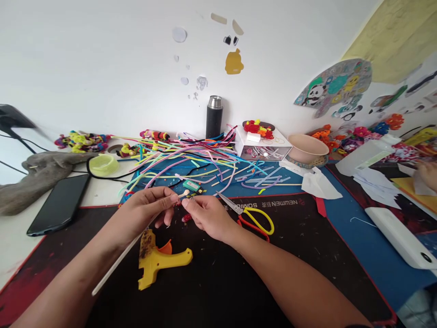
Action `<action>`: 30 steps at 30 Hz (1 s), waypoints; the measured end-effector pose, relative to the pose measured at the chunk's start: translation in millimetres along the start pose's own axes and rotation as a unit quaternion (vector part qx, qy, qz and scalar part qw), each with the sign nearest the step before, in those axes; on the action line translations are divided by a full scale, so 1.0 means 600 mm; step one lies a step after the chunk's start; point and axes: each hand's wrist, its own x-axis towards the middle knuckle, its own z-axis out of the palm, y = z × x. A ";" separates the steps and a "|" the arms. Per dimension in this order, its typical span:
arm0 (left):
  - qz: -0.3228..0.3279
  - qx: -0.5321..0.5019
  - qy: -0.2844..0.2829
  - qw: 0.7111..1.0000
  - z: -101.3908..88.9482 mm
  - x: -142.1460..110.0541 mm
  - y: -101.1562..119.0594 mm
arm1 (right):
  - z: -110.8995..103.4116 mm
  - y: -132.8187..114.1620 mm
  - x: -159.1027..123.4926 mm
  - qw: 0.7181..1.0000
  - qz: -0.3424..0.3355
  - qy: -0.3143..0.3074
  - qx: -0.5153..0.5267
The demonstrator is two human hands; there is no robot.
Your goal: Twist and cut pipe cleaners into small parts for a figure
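Observation:
My left hand (pixel 150 206) is closed, thumb and forefinger pinched together, on something too small to make out. Against it, nearly fingertip to fingertip, my right hand (pixel 209 216) is also pinched shut on a tiny piece I cannot name. A dark red fuzzy bit (pixel 186 218) shows under the right fingertips; whether it is held or lies on the mat is unclear. Below the hands lies a yellow hot glue gun (pixel 160 263) with an orange trigger. A long pale stick (pixel 118 265) runs under my left wrist. Scissors (pixel 247 214) with yellow and red handles rest beside my right hand.
Many coloured pipe cleaners (pixel 191 157) spread behind the hands on the blue surface. A black thermos (pixel 214 117), a white box (pixel 262 145) and a pink bowl (pixel 307 148) stand along the wall. A phone (pixel 58 205) lies left. Another person's hand (pixel 428 175) appears far right.

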 end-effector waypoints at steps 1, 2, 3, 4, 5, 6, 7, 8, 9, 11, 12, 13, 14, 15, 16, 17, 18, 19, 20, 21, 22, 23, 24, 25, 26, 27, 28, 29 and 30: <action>-0.003 -0.002 -0.004 1.000 0.000 0.000 0.000 | 0.000 0.000 -0.001 1.000 -0.002 0.006 -0.019; -0.006 -0.003 -0.007 1.000 0.000 0.001 0.000 | 0.000 0.000 -0.002 0.999 -0.005 0.011 -0.032; -0.009 -0.005 -0.010 1.000 0.001 0.001 0.000 | 0.001 -0.001 -0.002 0.999 -0.009 0.015 -0.041; -0.011 -0.008 -0.012 1.000 0.001 0.002 -0.001 | 0.002 -0.003 -0.003 0.999 -0.013 0.019 -0.045; -0.014 -0.014 -0.013 1.000 0.001 0.002 -0.001 | 0.002 -0.004 -0.003 0.999 -0.018 0.025 -0.045; -0.016 -0.020 -0.015 1.000 0.001 0.003 -0.002 | 0.003 -0.005 -0.004 0.998 -0.022 0.030 -0.043; -0.019 -0.027 -0.016 0.999 0.001 0.003 -0.002 | 0.003 -0.005 -0.003 0.998 -0.026 0.035 -0.040; -0.021 -0.032 -0.017 0.999 0.001 0.003 -0.003 | 0.004 -0.005 -0.003 0.998 -0.028 0.038 -0.037; -0.024 -0.036 -0.019 0.999 0.001 0.003 -0.004 | 0.004 -0.005 -0.003 0.998 -0.028 0.040 -0.036; -0.029 -0.037 -0.020 0.999 0.000 0.004 -0.006 | 0.005 -0.006 -0.002 0.998 -0.025 0.043 -0.038; -0.031 -0.035 -0.019 0.999 -0.001 0.004 -0.007 | 0.006 -0.006 -0.002 0.998 -0.024 0.044 -0.039; -0.033 -0.034 -0.018 0.999 -0.002 0.004 -0.008 | 0.006 -0.006 -0.002 0.998 -0.022 0.045 -0.039; -0.033 -0.032 -0.017 0.999 -0.002 0.004 -0.009 | 0.007 -0.007 -0.003 0.998 -0.022 0.046 -0.040; -0.033 -0.031 -0.015 0.999 -0.003 0.004 -0.010 | 0.007 -0.008 -0.003 0.998 -0.022 0.047 -0.039; -0.034 -0.031 -0.014 0.999 -0.003 0.003 -0.011 | 0.007 -0.009 -0.003 0.998 -0.023 0.047 -0.038; -0.034 -0.032 -0.013 0.999 -0.004 0.003 -0.011 | 0.007 -0.010 -0.004 0.998 -0.024 0.048 -0.038; -0.035 -0.033 -0.013 0.999 -0.004 0.003 -0.011 | 0.007 -0.010 -0.004 0.998 -0.024 0.049 -0.037; -0.036 -0.035 -0.014 0.999 -0.004 0.003 -0.011 | 0.007 -0.011 -0.005 0.998 -0.025 0.049 -0.037; -0.038 -0.037 -0.016 0.998 -0.004 0.002 -0.011 | 0.007 -0.013 -0.005 0.998 -0.024 0.050 -0.038; -0.039 -0.040 -0.017 0.998 -0.004 0.002 -0.011 | 0.007 -0.014 -0.005 0.998 -0.022 0.050 -0.038; -0.040 -0.042 -0.018 0.998 -0.005 0.002 -0.011 | 0.007 -0.015 -0.006 0.998 -0.019 0.051 -0.040; -0.042 -0.044 -0.020 0.998 -0.005 0.002 -0.011 | 0.007 -0.016 -0.006 0.998 -0.016 0.052 -0.041; -0.044 -0.045 -0.021 0.998 -0.006 0.002 -0.011 | 0.006 -0.018 -0.006 0.998 -0.012 0.054 -0.043; -0.046 -0.046 -0.022 0.998 -0.007 0.002 -0.011 | 0.006 -0.019 -0.006 0.997 -0.008 0.057 -0.044; -0.047 -0.046 -0.024 0.998 -0.008 0.002 -0.011 | 0.006 -0.020 -0.006 0.997 -0.004 0.060 -0.046; -0.048 -0.045 -0.026 0.997 -0.008 0.002 -0.011 | 0.005 -0.020 -0.006 0.997 -0.001 0.063 -0.048; -0.048 -0.044 -0.027 0.998 -0.009 0.001 -0.011 | 0.005 -0.021 -0.006 0.997 0.001 0.065 -0.048; -0.047 -0.041 -0.028 0.998 -0.009 0.001 -0.011 | 0.005 -0.021 -0.006 0.997 0.001 0.065 -0.049; -0.046 -0.038 -0.029 0.998 -0.009 0.000 -0.010 | 0.005 -0.021 -0.006 0.997 -0.001 0.065 -0.048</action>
